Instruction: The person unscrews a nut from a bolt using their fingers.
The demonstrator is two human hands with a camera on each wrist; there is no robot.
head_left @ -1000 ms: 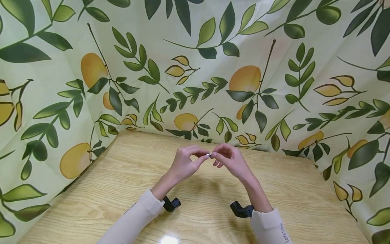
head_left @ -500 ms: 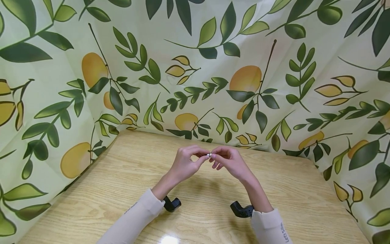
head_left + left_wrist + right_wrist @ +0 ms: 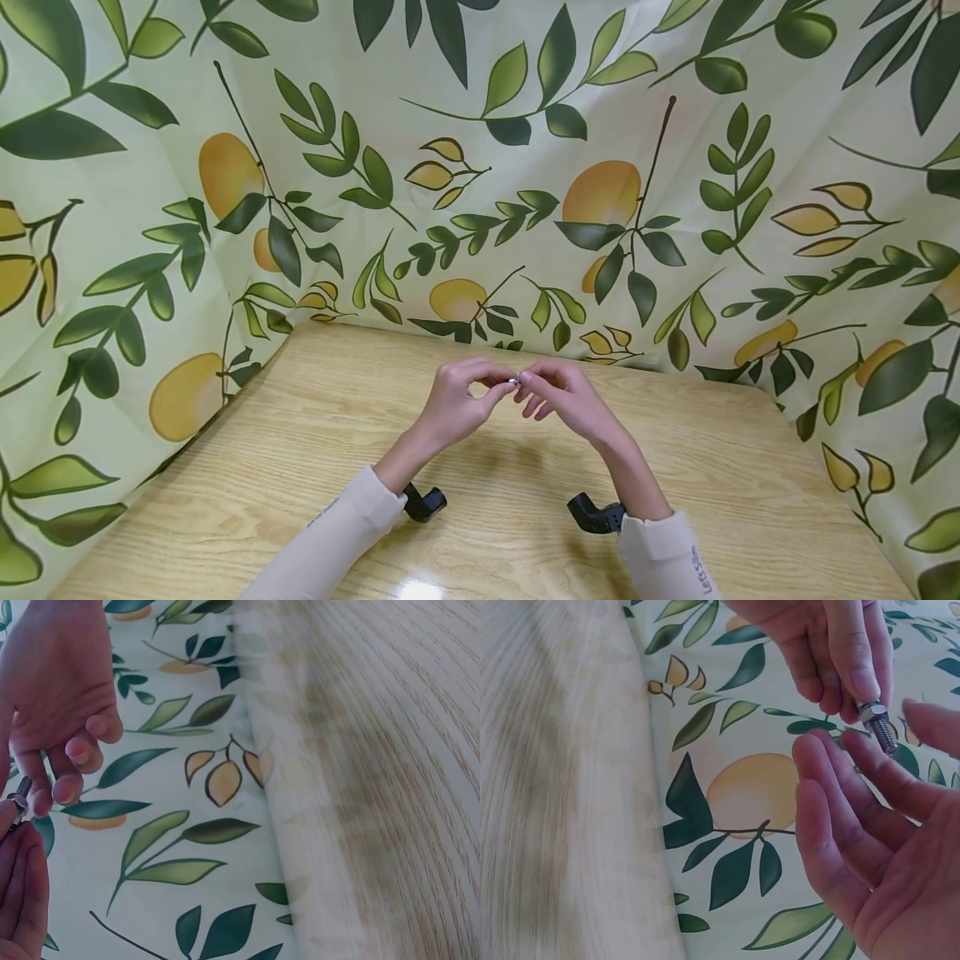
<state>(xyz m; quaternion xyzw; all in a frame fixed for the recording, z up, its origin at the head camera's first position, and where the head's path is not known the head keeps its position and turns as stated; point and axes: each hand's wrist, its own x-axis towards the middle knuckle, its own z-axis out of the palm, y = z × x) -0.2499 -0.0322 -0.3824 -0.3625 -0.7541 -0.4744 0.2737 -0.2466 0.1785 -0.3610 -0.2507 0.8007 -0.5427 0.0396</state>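
Observation:
Thumb and fingers of my left hand pinch a small metal bolt by its covered end. A hex nut sits on the bolt, close to the left fingertips, and the bare threads stick out beyond it. My right hand is just to the right, its fingers loosely bent around the threaded end. In the right wrist view the right thumb stands apart from the bolt. Whether a right finger touches the threads, I cannot tell. The left wrist view shows the nut at its left edge.
Both hands are held above a light wood-grain table. A cloth printed with leaves and orange fruit hangs behind the table and along its sides. Black camera mounts sit at both wrists, below the beige sleeves.
The right fingers and thumb have shifted slightly around the bolt's end. My left hand keeps its pinch in the same place.

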